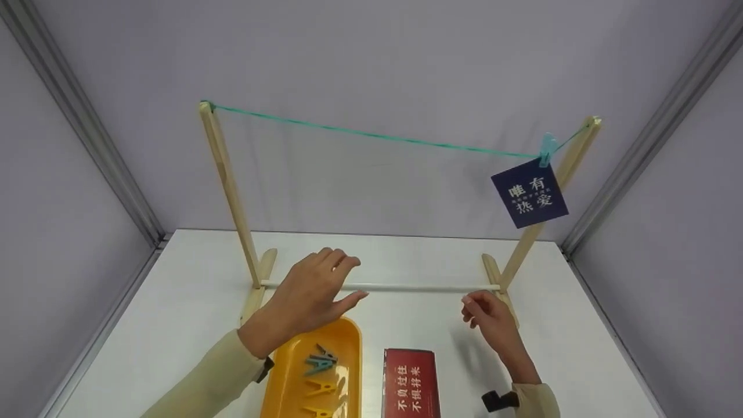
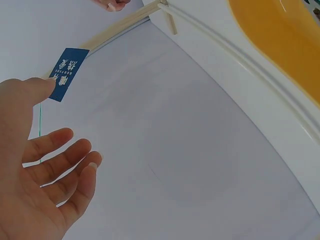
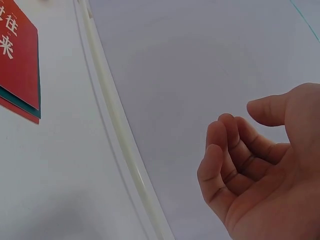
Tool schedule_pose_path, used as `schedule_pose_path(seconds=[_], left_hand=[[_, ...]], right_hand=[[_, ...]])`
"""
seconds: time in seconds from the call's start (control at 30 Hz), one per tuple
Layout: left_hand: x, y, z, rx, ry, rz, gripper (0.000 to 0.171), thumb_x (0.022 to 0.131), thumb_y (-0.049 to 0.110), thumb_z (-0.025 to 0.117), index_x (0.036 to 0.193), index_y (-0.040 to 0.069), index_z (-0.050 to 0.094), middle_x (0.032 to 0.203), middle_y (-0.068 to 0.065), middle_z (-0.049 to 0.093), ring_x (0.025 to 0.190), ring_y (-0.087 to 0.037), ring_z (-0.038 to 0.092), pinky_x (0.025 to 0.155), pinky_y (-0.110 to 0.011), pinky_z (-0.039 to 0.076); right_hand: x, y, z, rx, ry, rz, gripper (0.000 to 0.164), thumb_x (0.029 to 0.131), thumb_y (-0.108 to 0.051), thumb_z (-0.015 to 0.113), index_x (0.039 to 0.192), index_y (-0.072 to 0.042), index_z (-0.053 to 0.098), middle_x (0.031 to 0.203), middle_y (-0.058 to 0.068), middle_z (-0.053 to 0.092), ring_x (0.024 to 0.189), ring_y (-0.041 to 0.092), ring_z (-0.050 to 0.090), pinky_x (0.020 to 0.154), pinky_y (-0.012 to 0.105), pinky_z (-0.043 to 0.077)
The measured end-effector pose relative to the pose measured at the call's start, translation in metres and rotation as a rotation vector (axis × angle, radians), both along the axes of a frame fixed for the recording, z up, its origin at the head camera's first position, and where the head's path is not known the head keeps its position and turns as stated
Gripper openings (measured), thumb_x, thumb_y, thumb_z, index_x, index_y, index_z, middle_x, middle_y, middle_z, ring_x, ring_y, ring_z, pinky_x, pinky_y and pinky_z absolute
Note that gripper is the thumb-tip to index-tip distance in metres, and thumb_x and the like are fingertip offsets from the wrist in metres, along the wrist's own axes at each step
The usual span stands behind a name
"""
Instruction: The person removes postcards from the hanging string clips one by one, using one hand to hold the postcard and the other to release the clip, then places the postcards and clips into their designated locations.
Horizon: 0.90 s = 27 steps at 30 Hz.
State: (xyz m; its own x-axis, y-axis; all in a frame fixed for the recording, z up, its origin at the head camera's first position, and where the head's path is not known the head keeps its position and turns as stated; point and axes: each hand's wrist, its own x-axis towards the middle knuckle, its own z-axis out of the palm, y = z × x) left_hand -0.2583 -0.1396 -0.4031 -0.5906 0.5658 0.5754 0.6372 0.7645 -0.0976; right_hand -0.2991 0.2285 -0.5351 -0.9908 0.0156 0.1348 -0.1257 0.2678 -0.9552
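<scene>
A dark blue card (image 1: 530, 194) hangs tilted from a green string (image 1: 371, 134) near the right post, held by a light blue clothespin (image 1: 547, 150). My left hand (image 1: 310, 287) hovers above the far end of a yellow tray (image 1: 355, 371), thumb and fingers apart, holding nothing. Inside the tray lie blue-grey clothespins (image 1: 319, 363) and yellow clothespins (image 1: 320, 388). My right hand (image 1: 490, 319) is raised near the foot of the right post, its fingers loosely bent around nothing, as the right wrist view confirms. Between the hands, on the table, sits a stack of cards with a red one (image 1: 410, 383) on top.
The string runs between a left wooden post (image 1: 230, 194) and a right wooden post (image 1: 572, 157). A white rod (image 1: 418, 287) joins their feet across the white table (image 1: 191, 278). Grey walls (image 1: 371, 58) enclose the back and sides.
</scene>
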Motion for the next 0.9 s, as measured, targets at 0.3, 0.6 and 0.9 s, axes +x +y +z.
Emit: schedule_pose_path(seconds=[0.3, 0.6, 0.9], left_hand=[[-0.013, 0.01, 0.002, 0.037, 0.019, -0.023, 0.044, 0.096, 0.044, 0.075, 0.123, 0.01, 0.067, 0.108, -0.003, 0.072, 0.094, -0.019, 0.068, 0.082, -0.03, 0.061], [-0.026, 0.015, 0.009, 0.098, 0.011, -0.035, 0.043, 0.097, 0.042, 0.075, 0.124, 0.009, 0.068, 0.109, -0.004, 0.072, 0.101, -0.021, 0.071, 0.088, -0.033, 0.063], [-0.044, 0.027, 0.028, 0.139, 0.03, -0.099, 0.04, 0.098, 0.037, 0.074, 0.125, 0.007, 0.067, 0.11, -0.006, 0.072, 0.103, -0.022, 0.071, 0.09, -0.034, 0.062]], right_hand=[[-0.003, 0.005, 0.01, 0.002, -0.001, 0.001, 0.013, 0.105, -0.013, 0.063, 0.107, 0.0, 0.067, 0.089, 0.012, 0.068, 0.076, 0.013, 0.065, 0.066, 0.025, 0.056], [-0.005, 0.005, 0.021, -0.022, -0.021, -0.026, 0.014, 0.105, -0.014, 0.063, 0.109, -0.001, 0.066, 0.089, 0.009, 0.067, 0.079, 0.016, 0.067, 0.069, 0.026, 0.057], [-0.009, -0.001, 0.028, -0.033, 0.015, -0.013, 0.014, 0.106, -0.014, 0.062, 0.108, -0.001, 0.066, 0.088, 0.006, 0.067, 0.078, 0.014, 0.066, 0.068, 0.025, 0.057]])
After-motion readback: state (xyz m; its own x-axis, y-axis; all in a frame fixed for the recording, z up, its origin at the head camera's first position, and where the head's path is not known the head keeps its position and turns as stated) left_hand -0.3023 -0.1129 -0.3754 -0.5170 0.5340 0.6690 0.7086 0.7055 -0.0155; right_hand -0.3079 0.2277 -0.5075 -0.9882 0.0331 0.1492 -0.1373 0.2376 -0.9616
